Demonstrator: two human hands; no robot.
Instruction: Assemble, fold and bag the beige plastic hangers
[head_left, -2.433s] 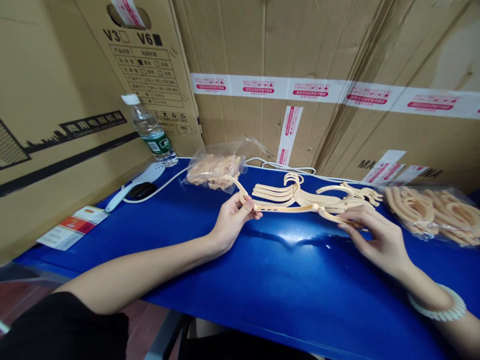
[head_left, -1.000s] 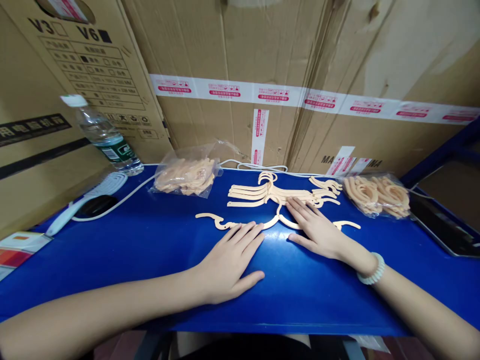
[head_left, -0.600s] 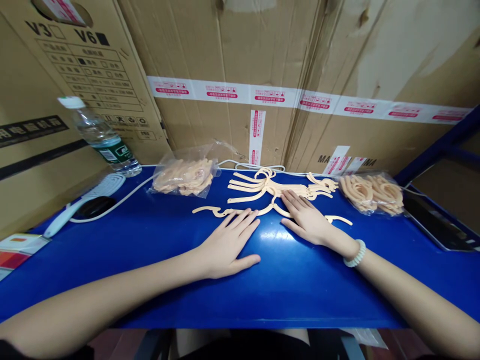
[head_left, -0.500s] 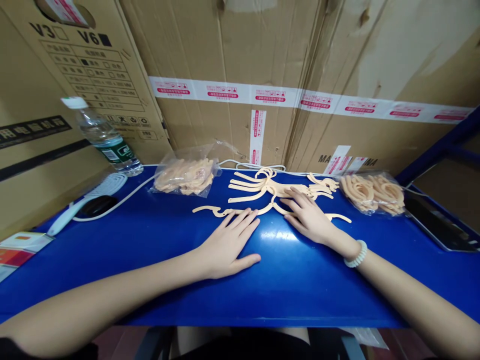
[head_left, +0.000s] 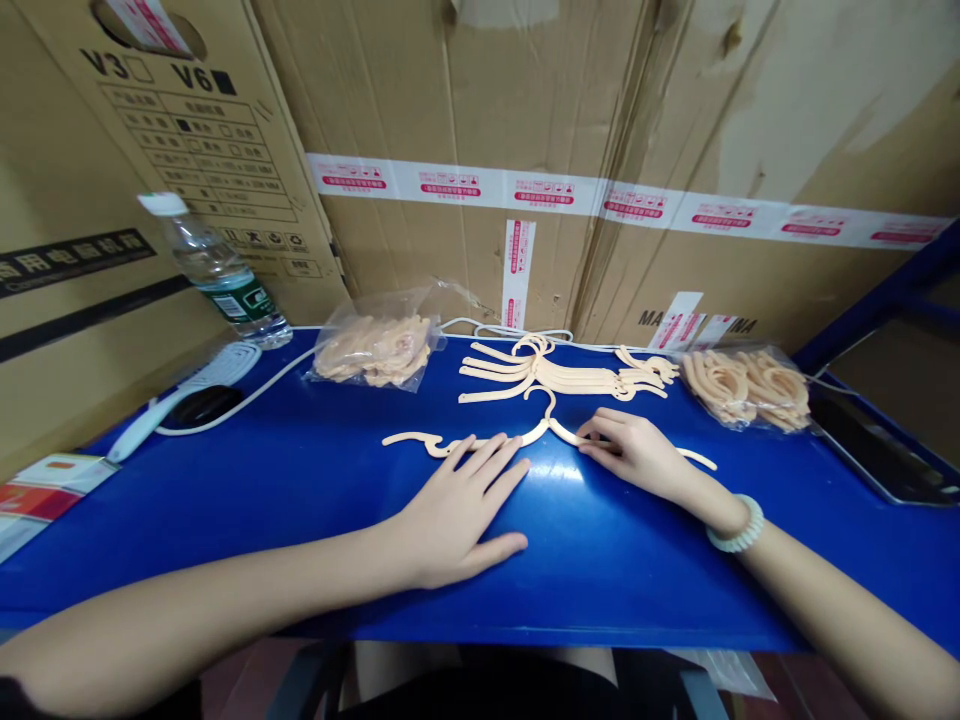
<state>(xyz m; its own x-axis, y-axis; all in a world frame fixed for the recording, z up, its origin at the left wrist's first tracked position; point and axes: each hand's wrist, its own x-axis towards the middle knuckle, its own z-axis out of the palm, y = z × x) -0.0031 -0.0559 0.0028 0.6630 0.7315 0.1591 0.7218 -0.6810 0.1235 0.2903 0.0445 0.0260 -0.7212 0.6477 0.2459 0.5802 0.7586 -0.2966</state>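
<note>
Hanger (head_left: 549, 425), right hand (head_left: 641, 455) pinching, room toward table edge (head_left: 555, 630)

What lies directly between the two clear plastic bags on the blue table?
In the head view, a stack of beige hangers lies between the left bag and the right bag; a white cable runs behind the stack.

V3 (head_left: 103, 66), V6 (head_left: 192, 78) on left carton (head_left: 277, 130)

hanger (head_left: 550, 425) before stack (head_left: 576, 379), stack between bags (head_left: 375, 348)
</note>
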